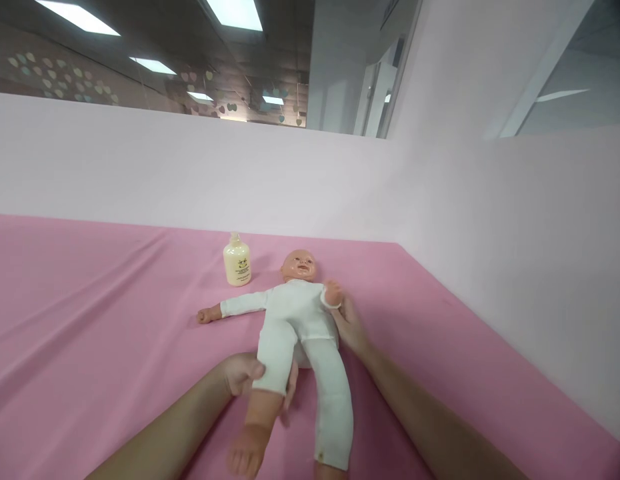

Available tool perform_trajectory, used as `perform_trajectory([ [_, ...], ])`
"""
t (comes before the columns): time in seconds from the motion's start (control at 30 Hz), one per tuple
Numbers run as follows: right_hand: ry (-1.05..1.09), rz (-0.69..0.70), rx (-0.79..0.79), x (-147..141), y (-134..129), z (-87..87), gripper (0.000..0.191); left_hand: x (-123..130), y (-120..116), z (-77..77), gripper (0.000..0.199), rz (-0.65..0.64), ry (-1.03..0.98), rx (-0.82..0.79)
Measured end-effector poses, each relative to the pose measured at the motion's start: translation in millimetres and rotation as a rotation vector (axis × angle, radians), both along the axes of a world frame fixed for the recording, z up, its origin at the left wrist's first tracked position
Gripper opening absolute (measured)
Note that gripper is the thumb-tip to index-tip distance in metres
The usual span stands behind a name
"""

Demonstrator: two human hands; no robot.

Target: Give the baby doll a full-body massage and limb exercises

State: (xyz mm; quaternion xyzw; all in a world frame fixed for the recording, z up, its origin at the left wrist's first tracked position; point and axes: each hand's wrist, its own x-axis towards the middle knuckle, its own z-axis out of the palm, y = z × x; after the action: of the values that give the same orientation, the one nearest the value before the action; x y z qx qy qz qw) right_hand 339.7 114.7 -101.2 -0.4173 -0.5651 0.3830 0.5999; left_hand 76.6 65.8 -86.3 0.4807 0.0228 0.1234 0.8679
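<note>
A baby doll with a white cloth body lies face up on a pink sheet, its head away from me and its feet toward me. My left hand is wrapped round the doll's leg on the left, thumb on top and fingers coming out on the inner side. At the doll's raised arm on the right, my right hand grips just below the small hand, which points up. The doll's other arm stretches out to the left on the sheet.
Left of the doll's head stands a cream-coloured bottle with a printed label and a narrow neck. A white wall borders the sheet at the back, and another wall runs along the right side. Windows are set above both.
</note>
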Motion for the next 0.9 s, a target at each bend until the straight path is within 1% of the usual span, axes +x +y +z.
perform_trajectory([
  [0.07,0.171,-0.068,-0.087,3.1,7.5,-6.4,0.046,1.0,-2.0,5.2,0.063,-0.236,0.088,0.039],
  [0.1,0.240,-0.086,-0.115,5.2,10.9,-9.0,0.048,1.9,-1.8,7.7,0.063,-0.324,0.128,0.082],
  [0.13,0.300,-0.094,-0.140,7.6,13.8,-11.0,0.051,2.9,-1.0,10.1,0.062,-0.372,0.158,0.145],
  [0.17,0.354,-0.091,-0.166,10.0,16.1,-12.3,0.054,4.0,0.2,12.5,0.060,-0.378,0.176,0.217],
  [0.2,0.406,-0.091,-0.196,12.4,17.9,-13.0,0.056,5.1,1.4,14.6,0.058,-0.355,0.184,0.285],
  [0.27,0.494,-0.090,-0.253,16.3,20.3,-13.3,0.056,7.1,3.1,18.4,0.058,-0.316,0.202,0.365],
  [0.3,0.527,-0.090,-0.273,17.6,21.0,-13.1,0.054,8.0,3.1,19.8,0.058,-0.320,0.222,0.367],
  [0.37,0.559,-0.090,-0.288,19.0,21.6,-12.7,0.051,9.1,1.4,21.3,0.054,-0.405,0.281,0.340],
  [0.43,0.547,-0.087,-0.276,18.9,21.4,-12.3,0.052,8.8,-1.6,20.1,0.052,-0.513,0.297,0.259],
  [0.47,0.526,-0.087,-0.266,18.4,21.0,-12.2,0.054,7.8,-2.9,18.2,0.051,-0.519,0.269,0.189],
  [0.5,0.495,-0.083,-0.254,17.7,20.4,-12.1,0.056,6.4,-3.6,15.5,0.052,-0.483,0.218,0.104],
  [0.53,0.457,-0.075,-0.235,16.8,19.6,-11.9,0.058,4.6,-3.3,11.9,0.052,-0.406,0.146,0.011],
  [0.6,0.350,-0.045,-0.179,14.9,17.4,-11.6,0.058,0.9,0.9,3.5,0.054,-0.180,-0.024,-0.137],
  [0.63,0.280,-0.022,-0.145,13.9,16.1,-11.4,0.056,-0.5,4.7,-0.8,0.055,-0.110,-0.110,-0.176],
  [0.7,0.109,0.037,-0.069,12.1,13.0,-10.7,0.049,-1.0,13.7,-8.0,0.054,-0.015,-0.216,-0.210],
  [0.8,-0.142,0.141,0.030,10.5,8.1,-8.7,0.032,4.0,23.9,-13.5,0.054,0.151,-0.223,-0.252],
  [0.9,-0.244,0.171,0.079,10.3,4.8,-6.9,0.027,9.7,25.7,-13.9,0.055,0.255,-0.160,-0.244],
])
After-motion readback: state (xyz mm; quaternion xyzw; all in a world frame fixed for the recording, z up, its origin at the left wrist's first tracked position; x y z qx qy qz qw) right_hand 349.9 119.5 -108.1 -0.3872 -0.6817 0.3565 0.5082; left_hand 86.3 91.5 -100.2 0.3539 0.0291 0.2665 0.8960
